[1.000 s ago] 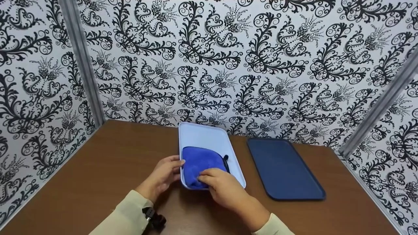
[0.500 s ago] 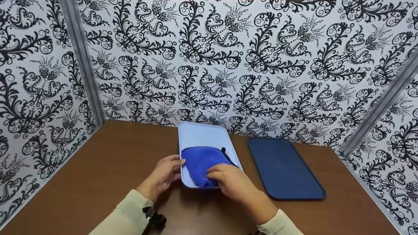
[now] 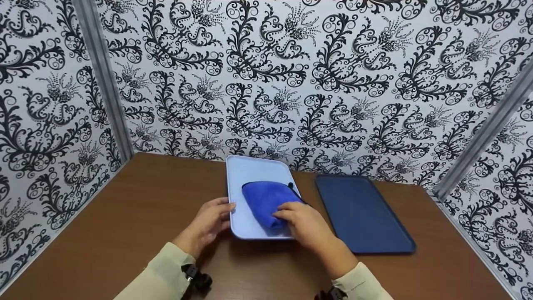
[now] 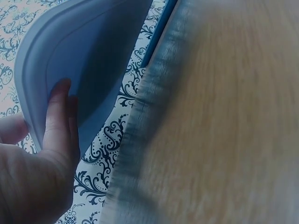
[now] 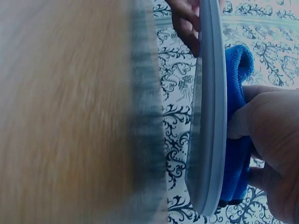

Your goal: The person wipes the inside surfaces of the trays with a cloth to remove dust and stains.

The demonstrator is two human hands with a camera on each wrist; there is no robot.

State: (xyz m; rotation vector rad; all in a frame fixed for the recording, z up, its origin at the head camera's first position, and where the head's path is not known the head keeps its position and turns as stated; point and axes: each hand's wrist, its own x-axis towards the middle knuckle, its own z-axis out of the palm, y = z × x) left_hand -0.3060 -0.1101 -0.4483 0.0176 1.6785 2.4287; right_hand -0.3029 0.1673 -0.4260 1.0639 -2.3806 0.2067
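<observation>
My left hand [image 3: 210,221] holds a light blue tray [image 3: 250,168] by its left edge, thumb over the rim; the left wrist view shows the fingers [image 4: 58,121] spread against the underside. The tray is raised off the table and tilted. On it lies a folded blue cloth [image 3: 266,200] with dark edging, its near corner bunched. My right hand [image 3: 306,223] grips the cloth at its near right part. In the right wrist view the blue cloth [image 5: 236,158] sits against the tray's face, between thumb and fingers; some fingertips are hidden.
A dark blue tray [image 3: 362,212] lies on the brown table [image 3: 166,179] to the right. Behind the table stands a wall panel [image 3: 266,83] with a black scroll pattern, and similar panels close both sides.
My right hand has moved right and slightly away from me, drawing the cloth across the light blue tray. More of the tray's left and near parts shows. The left hand has stayed in place.
</observation>
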